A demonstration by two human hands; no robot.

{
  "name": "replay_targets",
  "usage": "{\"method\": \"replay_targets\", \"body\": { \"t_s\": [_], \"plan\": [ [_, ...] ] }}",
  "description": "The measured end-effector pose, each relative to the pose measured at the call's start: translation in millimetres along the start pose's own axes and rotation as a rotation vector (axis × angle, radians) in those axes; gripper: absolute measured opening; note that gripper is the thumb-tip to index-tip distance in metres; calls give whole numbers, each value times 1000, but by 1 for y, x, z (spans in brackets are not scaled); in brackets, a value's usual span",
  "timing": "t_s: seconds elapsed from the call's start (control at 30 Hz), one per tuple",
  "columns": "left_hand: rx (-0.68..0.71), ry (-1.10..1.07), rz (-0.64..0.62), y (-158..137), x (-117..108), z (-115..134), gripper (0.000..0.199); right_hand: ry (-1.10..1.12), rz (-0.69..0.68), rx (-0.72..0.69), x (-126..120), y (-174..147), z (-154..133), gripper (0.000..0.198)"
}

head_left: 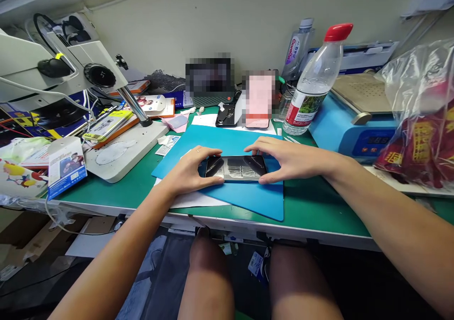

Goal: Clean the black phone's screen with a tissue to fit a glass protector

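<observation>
A black smartphone [236,168] lies sideways over the blue mat [258,199], its glossy face up with pale reflections on it. My left hand [193,171] grips its left end, thumb along the near edge and fingers at the far edge. At the other end my right hand [278,157] has its thumb on the near corner and its fingers curled over the far side. Whether the phone rests on the mat or is slightly raised, I cannot tell. White paper [198,200] sticks out from under the mat.
A microscope stand [120,161] occupies the left, beside a blue-and-white packet [67,168]. Behind the mat are a black phone [226,115] and a pink phone [260,98]. At right stand a red-capped bottle [312,88], a blue heating-plate machine [340,126] and a plastic bag [422,131].
</observation>
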State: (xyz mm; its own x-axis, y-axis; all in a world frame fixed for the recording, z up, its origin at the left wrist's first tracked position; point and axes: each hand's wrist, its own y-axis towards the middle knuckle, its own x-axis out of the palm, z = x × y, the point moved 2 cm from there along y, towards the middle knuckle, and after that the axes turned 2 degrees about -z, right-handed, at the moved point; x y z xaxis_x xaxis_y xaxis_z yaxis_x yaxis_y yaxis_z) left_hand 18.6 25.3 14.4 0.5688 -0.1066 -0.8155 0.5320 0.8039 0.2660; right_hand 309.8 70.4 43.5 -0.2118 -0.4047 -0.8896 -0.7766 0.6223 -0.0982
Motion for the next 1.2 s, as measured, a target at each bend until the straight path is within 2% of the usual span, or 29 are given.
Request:
{"method": "replay_targets", "body": {
  "t_s": [0.7,1.2],
  "plan": [
    [2,56,-2,1,-2,5,54,14,4,-23,2,2,2,87],
    [54,89,18,3,1,5,49,6,31,-42,2,1,1,81]
  ]
}}
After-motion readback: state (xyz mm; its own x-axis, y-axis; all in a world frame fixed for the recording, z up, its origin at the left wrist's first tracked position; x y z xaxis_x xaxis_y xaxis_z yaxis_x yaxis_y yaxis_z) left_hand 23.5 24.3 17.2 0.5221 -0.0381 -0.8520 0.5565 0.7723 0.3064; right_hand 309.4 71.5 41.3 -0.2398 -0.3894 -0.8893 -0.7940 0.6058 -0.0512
